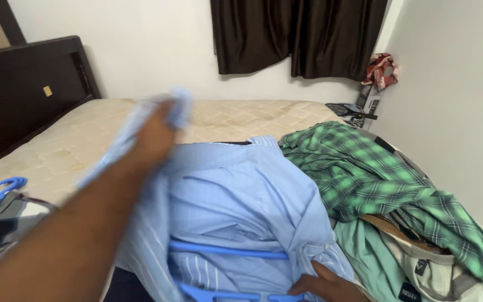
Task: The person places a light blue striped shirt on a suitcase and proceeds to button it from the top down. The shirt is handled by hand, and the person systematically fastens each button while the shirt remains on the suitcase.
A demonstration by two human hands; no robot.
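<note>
Two hands (157,134) – two blue hangers (227,251), one blue shirt (236,190), one green plaid shirt (375,179)

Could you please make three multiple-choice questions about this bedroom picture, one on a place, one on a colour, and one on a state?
1. Where does the green checked shirt lie?
A. To the right of the light blue shirt
B. On the dark headboard
C. Hanging at the curtain

2. What colour is the hanger inside the light blue shirt?
A. Red
B. Blue
C. White

3. What is the left hand doing?
A. Resting flat on the bare mattress
B. Holding a phone
C. Raised, with its grip on light blue cloth

Answers:
1. A, the green shirt lies on the pile of clothes right of the blue one.
2. B, blue bars show in the shirt opening.
3. C, the blurred hand is lifted above the mattress with cloth in its fingers; the right hand rests at the lower part of the shirt.
</note>
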